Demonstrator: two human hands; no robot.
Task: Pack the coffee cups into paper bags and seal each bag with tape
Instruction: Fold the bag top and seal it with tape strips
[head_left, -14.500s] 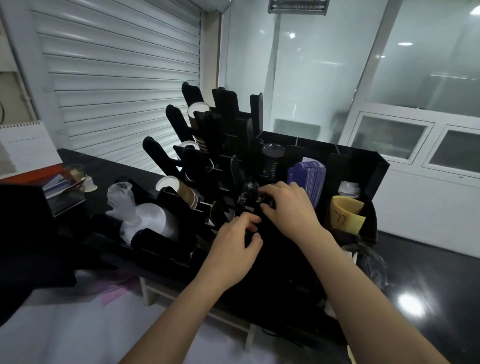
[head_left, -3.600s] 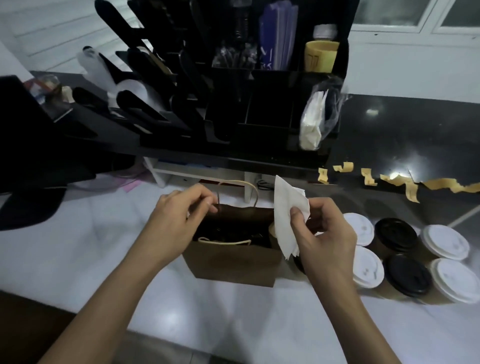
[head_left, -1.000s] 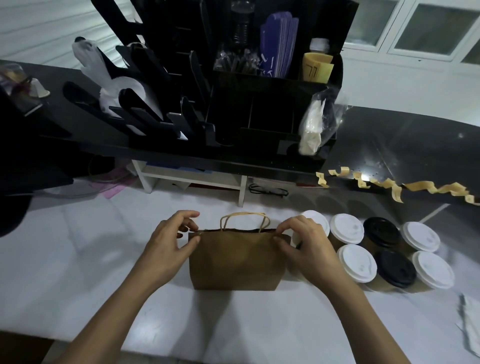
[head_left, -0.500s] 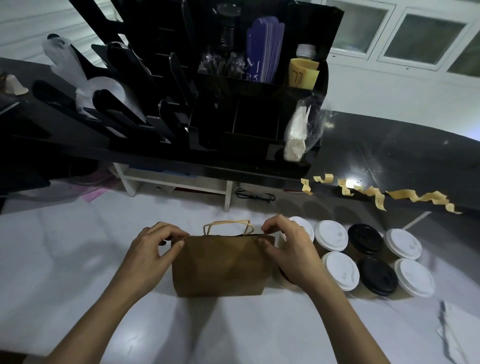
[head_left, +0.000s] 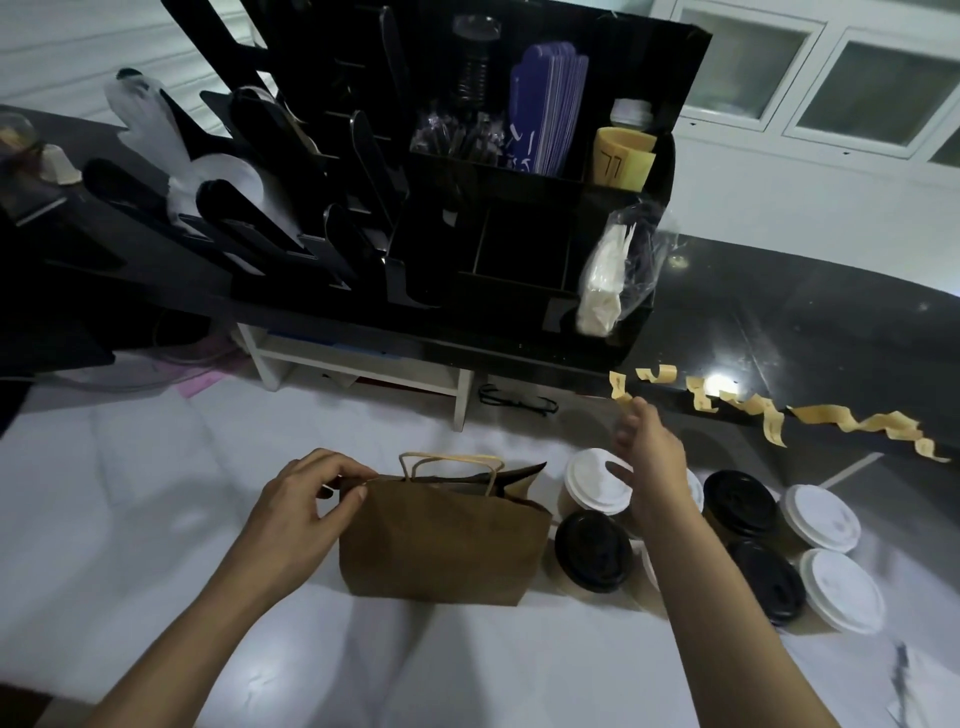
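A brown paper bag (head_left: 441, 545) with twine handles stands on the white counter (head_left: 130, 493). My left hand (head_left: 301, 506) pinches the bag's top left corner. My right hand (head_left: 649, 457) is raised above the cups, fingers extended toward the nearest piece of yellow tape (head_left: 621, 387), its fingertips just below that piece. Several strips of tape hang along the edge of the black shelf (head_left: 779, 322). To the right of the bag stand several coffee cups, some with white lids (head_left: 595, 480) and some with black lids (head_left: 592, 551).
A black organizer (head_left: 467, 208) with lids, sleeves and stirrers stands on the black shelf behind the bag. A plastic packet of napkins (head_left: 608, 275) hangs at its right end. A white paper (head_left: 924, 691) lies at the counter's lower right.
My right hand has let go of the bag's top right corner and moved up and right toward the tape strips. The bag's right corner has sprung open. My left hand keeps its pinch.
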